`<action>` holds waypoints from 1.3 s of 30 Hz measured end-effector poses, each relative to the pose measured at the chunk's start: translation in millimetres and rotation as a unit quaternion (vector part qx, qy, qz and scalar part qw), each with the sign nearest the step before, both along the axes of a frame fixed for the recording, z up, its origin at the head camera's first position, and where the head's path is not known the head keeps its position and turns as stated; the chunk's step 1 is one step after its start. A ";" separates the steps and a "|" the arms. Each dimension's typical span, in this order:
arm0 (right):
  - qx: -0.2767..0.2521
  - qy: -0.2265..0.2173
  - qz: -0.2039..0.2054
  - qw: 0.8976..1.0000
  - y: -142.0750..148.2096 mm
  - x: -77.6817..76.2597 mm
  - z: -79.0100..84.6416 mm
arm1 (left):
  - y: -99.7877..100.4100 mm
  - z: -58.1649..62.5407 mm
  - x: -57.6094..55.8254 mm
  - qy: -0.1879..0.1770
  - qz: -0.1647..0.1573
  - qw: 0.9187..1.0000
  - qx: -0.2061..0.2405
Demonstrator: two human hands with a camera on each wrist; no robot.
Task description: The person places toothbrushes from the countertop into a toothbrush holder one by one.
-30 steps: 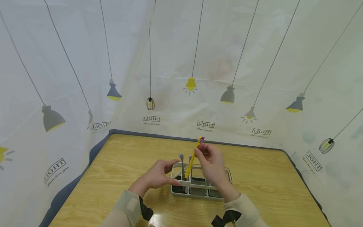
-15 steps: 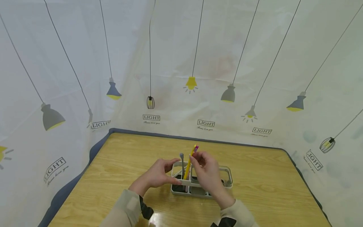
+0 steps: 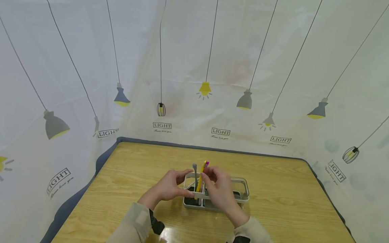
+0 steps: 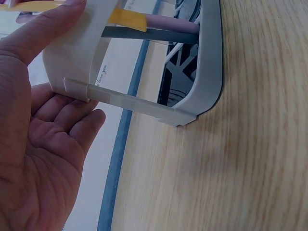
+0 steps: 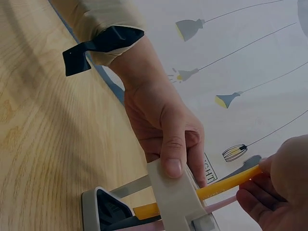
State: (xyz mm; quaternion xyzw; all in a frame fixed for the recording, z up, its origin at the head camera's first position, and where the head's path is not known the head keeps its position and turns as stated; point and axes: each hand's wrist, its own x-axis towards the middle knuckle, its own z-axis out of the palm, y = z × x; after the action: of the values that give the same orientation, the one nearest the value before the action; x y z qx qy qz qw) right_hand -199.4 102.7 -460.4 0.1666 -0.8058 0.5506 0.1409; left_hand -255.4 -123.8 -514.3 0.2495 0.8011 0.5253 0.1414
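Both forearms, in beige sleeves, reach forward and converge. The left hand (image 3: 168,186) forms a C, thumb on the near side and fingers (image 4: 57,108) curled round the far side. The right hand (image 3: 219,189) is raised slightly, fingertips (image 5: 260,199) pinched together, wrist bent inward.

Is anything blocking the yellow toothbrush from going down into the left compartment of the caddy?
Nothing visible blocks it. The yellow toothbrush already stands in the left end compartment of the caddy, beside a grey toothbrush and a pink one. The right hand pinches its upper part; the left hand grips the caddy's handle.
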 end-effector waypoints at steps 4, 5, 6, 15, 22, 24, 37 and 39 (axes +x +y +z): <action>0.005 -0.001 0.005 1.000 0.0 0.3 -3.9 | 0.5 0.9 0.0 0.006 0.000 1.000 -0.001; 0.007 -0.002 0.006 1.000 0.0 0.5 -4.8 | 0.6 1.3 0.2 0.007 -0.001 1.000 -0.002; 0.005 0.000 0.008 1.000 0.0 0.9 -5.8 | 0.8 1.8 0.2 0.007 -0.001 1.000 -0.003; 0.032 -0.013 0.005 0.999 -0.3 4.6 -15.4 | 2.0 3.9 0.5 0.005 0.000 1.000 0.000; 0.035 -0.005 0.011 0.999 1.4 4.8 -23.4 | 1.8 2.5 0.8 0.001 0.000 1.000 0.002; 0.032 0.001 0.015 0.999 1.8 5.0 -24.9 | 1.7 1.9 0.8 -0.001 0.000 1.000 0.003; 0.023 -0.027 0.013 0.999 10.8 5.2 -18.9 | 0.6 -2.4 -0.1 0.004 -0.001 1.000 -0.003; 0.019 -0.028 0.007 0.999 12.9 5.2 -17.7 | 0.2 -2.6 0.3 0.004 0.000 1.000 -0.005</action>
State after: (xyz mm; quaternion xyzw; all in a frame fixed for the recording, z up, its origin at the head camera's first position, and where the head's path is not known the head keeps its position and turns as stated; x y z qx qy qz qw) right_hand -194.1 115.7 -478.0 0.1595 -0.8187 0.5402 0.1117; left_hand -255.1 -123.5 -516.9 0.2509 0.8043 0.5201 0.1400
